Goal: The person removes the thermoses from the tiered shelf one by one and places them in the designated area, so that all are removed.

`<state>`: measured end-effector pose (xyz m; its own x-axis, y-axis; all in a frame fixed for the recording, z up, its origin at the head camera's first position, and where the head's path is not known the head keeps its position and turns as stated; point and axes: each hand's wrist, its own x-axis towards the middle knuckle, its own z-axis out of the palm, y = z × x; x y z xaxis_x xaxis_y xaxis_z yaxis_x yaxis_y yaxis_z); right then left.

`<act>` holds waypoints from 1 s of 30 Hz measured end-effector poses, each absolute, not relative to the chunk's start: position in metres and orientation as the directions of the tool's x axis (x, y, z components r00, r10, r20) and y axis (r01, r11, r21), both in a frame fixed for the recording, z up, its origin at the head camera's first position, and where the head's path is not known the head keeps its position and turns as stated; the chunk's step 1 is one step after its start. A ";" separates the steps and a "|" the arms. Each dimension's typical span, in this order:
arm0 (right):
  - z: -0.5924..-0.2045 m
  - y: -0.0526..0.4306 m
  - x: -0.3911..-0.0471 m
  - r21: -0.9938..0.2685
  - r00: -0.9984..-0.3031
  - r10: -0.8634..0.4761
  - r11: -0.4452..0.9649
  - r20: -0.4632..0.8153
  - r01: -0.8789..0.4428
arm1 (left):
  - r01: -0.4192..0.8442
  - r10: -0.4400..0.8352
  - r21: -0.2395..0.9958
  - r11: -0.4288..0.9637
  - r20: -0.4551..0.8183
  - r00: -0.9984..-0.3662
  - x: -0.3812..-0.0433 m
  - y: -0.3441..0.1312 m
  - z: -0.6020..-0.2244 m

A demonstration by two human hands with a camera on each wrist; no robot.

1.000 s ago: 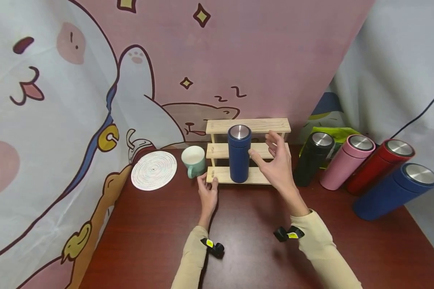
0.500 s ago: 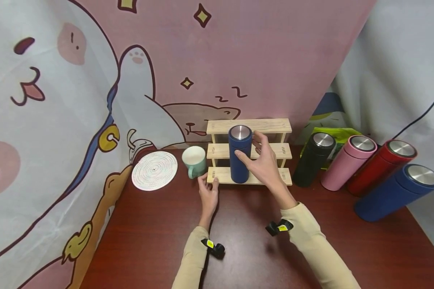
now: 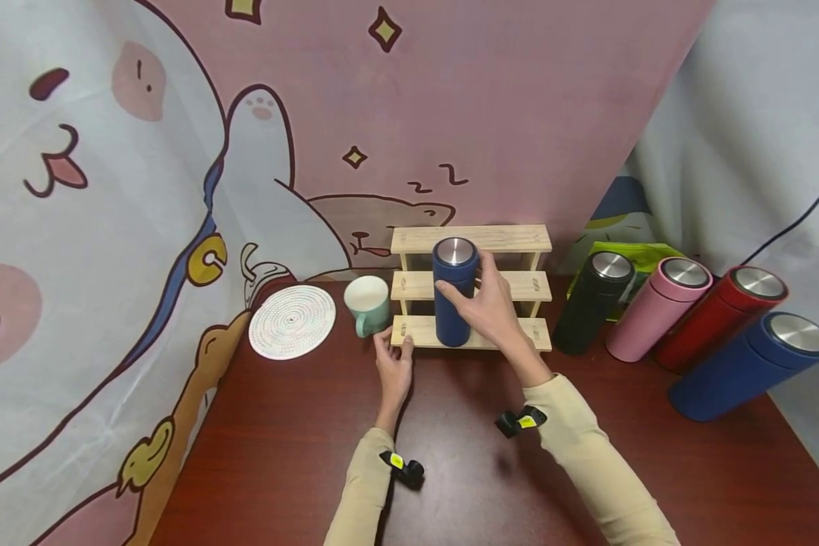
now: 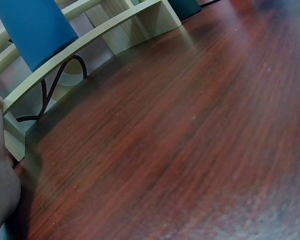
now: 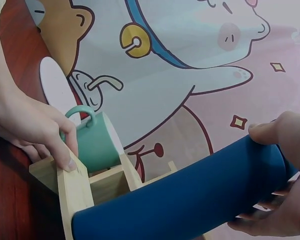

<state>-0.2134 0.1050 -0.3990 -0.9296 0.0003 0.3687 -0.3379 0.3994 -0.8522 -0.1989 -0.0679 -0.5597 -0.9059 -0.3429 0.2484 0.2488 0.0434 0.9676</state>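
A blue thermos [image 3: 453, 303] with a steel lid stands upright on the lowest step of a three-tier wooden rack [image 3: 519, 331]. My right hand [image 3: 491, 303] holds its upper part from the right, thumb across the front and fingers behind. In the right wrist view the thermos [image 5: 180, 195] stretches from that grip down to the step. My left hand [image 3: 393, 369] pinches the left end of the lowest step, thumb on top. Just behind the left hand is a green mug [image 3: 374, 312], its handle toward me.
Black [image 3: 590, 303], pink [image 3: 644, 315], red [image 3: 710, 318] and larger blue [image 3: 737, 371] thermoses stand in a row at the right. A bright green packet [image 3: 648, 249] lies behind them. A round white woven mat [image 3: 292, 322] is at the left by the cloth wall.
My right hand has moved left from beside the rack and closed around the blue thermos. The left hand keeps its hold on the step, and the thermos has not visibly moved.
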 end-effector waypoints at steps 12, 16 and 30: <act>-0.394 0.117 -0.207 -0.829 -0.917 -0.048 0.411 0.396 -0.380 | 0.237 -0.350 0.971 0.029 0.232 -0.908 -0.199 -0.068 -0.559; -0.392 0.123 -0.205 -0.824 -0.919 -0.044 0.429 0.392 -0.371 | 0.235 -0.338 0.971 0.039 0.234 -0.912 -0.201 -0.070 -0.562; -0.391 0.152 -0.189 -0.808 -0.918 -0.017 0.469 0.395 -0.357 | 0.216 -0.324 0.975 0.043 0.218 -0.921 -0.215 -0.072 -0.595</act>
